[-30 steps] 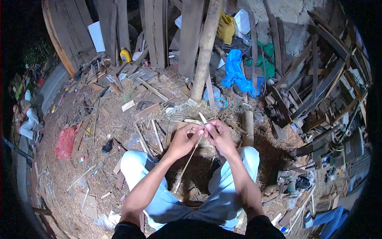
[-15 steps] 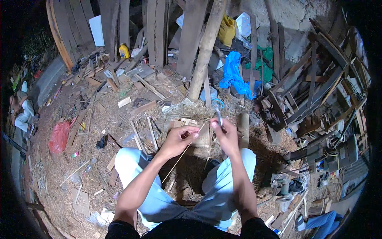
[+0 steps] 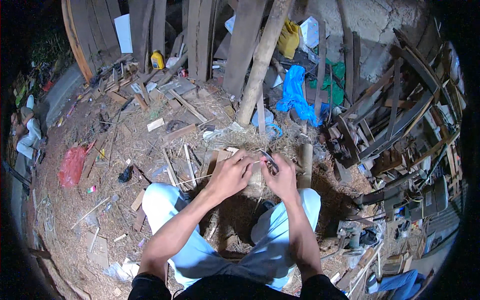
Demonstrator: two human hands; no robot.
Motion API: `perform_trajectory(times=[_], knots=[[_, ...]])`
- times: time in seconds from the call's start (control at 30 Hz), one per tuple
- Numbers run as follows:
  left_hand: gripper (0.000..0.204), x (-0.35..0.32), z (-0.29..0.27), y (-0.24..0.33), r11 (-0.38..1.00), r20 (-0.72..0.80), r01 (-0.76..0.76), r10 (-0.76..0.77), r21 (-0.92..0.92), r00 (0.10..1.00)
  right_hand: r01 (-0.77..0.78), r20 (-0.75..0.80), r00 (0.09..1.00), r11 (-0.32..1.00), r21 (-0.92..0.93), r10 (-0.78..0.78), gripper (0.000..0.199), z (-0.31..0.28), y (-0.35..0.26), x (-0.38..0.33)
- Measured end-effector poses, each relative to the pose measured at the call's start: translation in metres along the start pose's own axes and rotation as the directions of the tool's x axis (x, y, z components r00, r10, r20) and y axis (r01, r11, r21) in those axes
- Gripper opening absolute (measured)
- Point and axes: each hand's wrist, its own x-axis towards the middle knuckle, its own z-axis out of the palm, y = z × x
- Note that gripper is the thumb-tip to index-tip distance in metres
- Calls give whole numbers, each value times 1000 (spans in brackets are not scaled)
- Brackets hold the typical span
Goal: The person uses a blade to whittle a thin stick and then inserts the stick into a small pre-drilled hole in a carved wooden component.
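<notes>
My left hand [image 3: 229,176] is closed around a thin pale stick [image 3: 201,177], which runs out to the left below the wrist. The stick's other end reaches across to my right hand [image 3: 281,179]. Those fingers are wrapped round a small dark-bladed knife [image 3: 269,159], with the thumb close to the stick's tip. Whether the blade touches the stick is too small to tell. Both hands are above a worn wooden block [image 3: 256,181] between my knees.
Wood scraps and shavings cover the ground. A wooden post [image 3: 261,65] rises ahead, with a blue plastic sheet [image 3: 294,92] to its right. A red plastic bag [image 3: 75,166] lies at the left. Piled timber [image 3: 395,115] stands at the right. Another person [image 3: 29,134] sits far left.
The stick has swung from slanting down toward me to lying nearly level, pointing left. My hands have turned inward, and the knife has tilted over toward the stick's end.
</notes>
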Motion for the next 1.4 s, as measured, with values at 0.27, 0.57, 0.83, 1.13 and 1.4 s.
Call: perform_trajectory(times=[0.27,0.57,0.83,1.13,1.4], knots=[[8,-2,4,-4,993,-19,-61,63,96,998,-16,59,998,993,-115,23,21,4,-3,-6],[7,-2,3,0,989,-66,-65,74,133,995,-137,102,985,990,-26,139,18,7,-8,-2],[6,-2,2,-5,997,-68,-57,54,-46,996,110,86,990,993,47,-114,15,7,3,-1],[7,-1,-4,2,991,-3,6,-6,-133,1000,44,56,998,999,-31,-43,20,10,-2,-6],[8,4,1,-5,998,0,59,-59,22,998,-33,54,998,999,31,31,15,14,1,2]])
